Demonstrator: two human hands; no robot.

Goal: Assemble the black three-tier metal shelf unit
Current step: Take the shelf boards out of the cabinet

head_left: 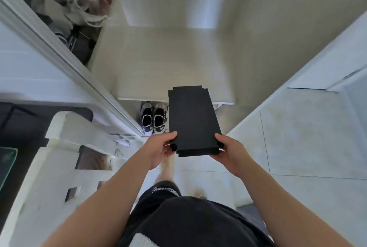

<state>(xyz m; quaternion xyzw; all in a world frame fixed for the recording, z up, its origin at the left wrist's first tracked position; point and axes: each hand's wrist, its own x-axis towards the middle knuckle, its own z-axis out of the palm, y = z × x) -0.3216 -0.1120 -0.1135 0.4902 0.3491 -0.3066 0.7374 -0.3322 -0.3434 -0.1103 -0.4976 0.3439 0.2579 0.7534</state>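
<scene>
A flat black metal shelf panel [192,119] with notched corners is held out in front of me, above the floor, its long side pointing away. My left hand [161,148] grips its near left corner, thumb on top and fingers curled underneath. My right hand [228,150] grips the near right corner the same way. No other shelf parts show.
A pair of sneakers [154,117] stands on the floor under a white bench [174,71] just beyond the panel. White foam packing pieces [59,167] lie at the left. An open closet with clothes [65,14] is at the upper left. Pale floor tiles [297,137] spread to the right.
</scene>
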